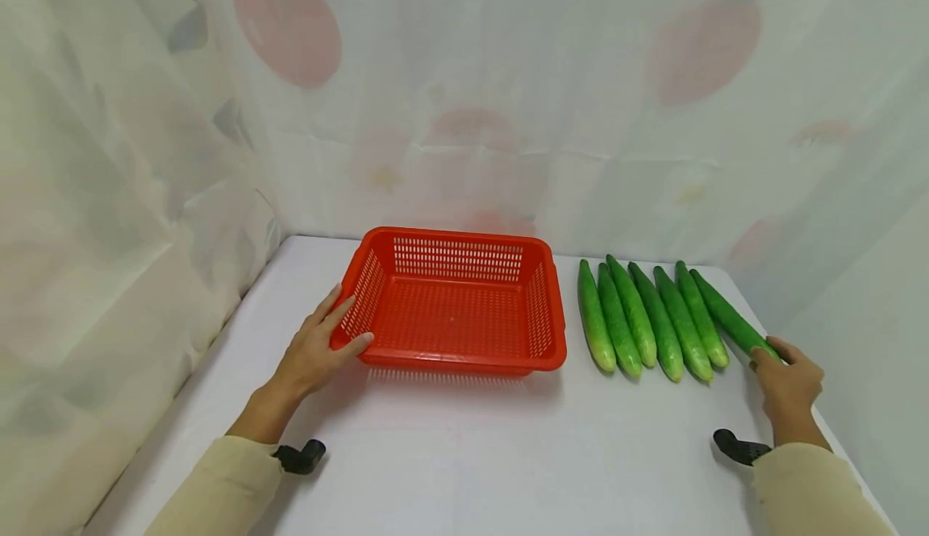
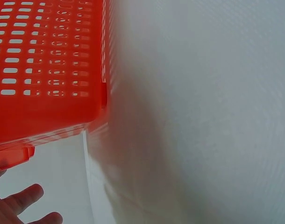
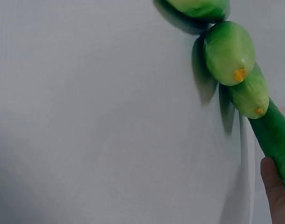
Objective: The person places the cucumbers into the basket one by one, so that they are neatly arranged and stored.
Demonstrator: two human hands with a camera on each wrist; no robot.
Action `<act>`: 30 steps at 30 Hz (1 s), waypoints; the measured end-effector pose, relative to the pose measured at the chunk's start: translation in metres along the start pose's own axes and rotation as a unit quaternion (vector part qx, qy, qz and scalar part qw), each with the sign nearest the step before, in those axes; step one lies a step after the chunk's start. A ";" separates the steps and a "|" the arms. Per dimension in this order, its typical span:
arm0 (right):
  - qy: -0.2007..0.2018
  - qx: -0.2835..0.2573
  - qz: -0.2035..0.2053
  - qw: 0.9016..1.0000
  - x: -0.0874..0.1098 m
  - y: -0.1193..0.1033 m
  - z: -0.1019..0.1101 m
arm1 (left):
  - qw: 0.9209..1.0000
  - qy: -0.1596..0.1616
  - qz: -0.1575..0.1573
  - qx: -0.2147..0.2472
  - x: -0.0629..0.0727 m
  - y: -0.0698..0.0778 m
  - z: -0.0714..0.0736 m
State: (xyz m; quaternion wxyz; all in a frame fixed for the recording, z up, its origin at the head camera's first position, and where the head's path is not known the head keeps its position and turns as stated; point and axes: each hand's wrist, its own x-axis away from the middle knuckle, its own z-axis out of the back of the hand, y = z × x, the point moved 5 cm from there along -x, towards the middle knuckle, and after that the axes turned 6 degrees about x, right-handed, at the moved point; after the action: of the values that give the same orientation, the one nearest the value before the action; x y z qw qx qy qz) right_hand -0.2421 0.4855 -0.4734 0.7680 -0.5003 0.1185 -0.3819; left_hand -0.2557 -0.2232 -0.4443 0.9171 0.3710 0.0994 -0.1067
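Basket [image 1: 450, 357] between spread left grip [image 1: 314, 351] and six cucumbers [image 1: 656, 322], right grip [image 1: 791, 376] pinching a seventh cucumber [image 1: 733, 318], curtain [image 1: 566, 60] behind

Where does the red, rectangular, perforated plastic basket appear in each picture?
Head: the basket lies near the middle.
Left wrist: upper left, cut off by the frame.
Right wrist: not in it.
Shared landmark, head and left wrist: the person's bare left hand beside the basket.
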 end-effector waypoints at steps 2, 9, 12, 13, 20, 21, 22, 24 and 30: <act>0.003 -0.059 -0.019 0.998 0.002 -0.002 0.002 | 1.000 0.000 0.001 0.000 0.000 0.000 0.000; 0.020 -0.201 -0.047 0.978 0.005 -0.003 0.011 | 1.000 0.002 0.005 0.000 0.000 0.001 0.000; 0.027 -0.238 -0.049 0.970 0.005 -0.005 0.015 | 1.000 0.002 0.004 -0.001 0.000 0.002 0.000; 0.027 -0.251 -0.050 0.966 0.005 -0.006 0.016 | 1.000 0.002 0.004 -0.001 0.000 0.001 0.000; 0.020 -0.297 -0.061 0.953 0.011 -0.022 0.023 | 1.000 -0.001 0.003 -0.002 0.001 0.002 0.001; 0.016 -0.304 -0.060 0.951 0.012 -0.024 0.023 | 1.000 -0.002 0.003 -0.002 0.001 0.002 0.001; 0.013 -0.311 -0.057 0.949 0.012 -0.027 0.023 | 1.000 -0.002 0.003 -0.003 0.001 0.002 0.001; 0.006 -0.326 -0.048 0.944 0.014 -0.032 0.023 | 1.000 -0.004 0.002 -0.005 0.000 0.001 0.001; -0.018 -0.343 -0.018 0.939 0.017 -0.049 0.023 | 1.000 -0.003 0.000 -0.004 -0.001 0.001 0.001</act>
State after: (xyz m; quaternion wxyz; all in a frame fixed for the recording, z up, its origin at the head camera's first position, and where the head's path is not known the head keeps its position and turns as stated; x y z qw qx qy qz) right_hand -0.2406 0.4785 -0.4171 0.5450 -0.7422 0.2189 -0.3226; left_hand -0.2560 -0.2232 -0.4432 0.9188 0.3672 0.0966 -0.1078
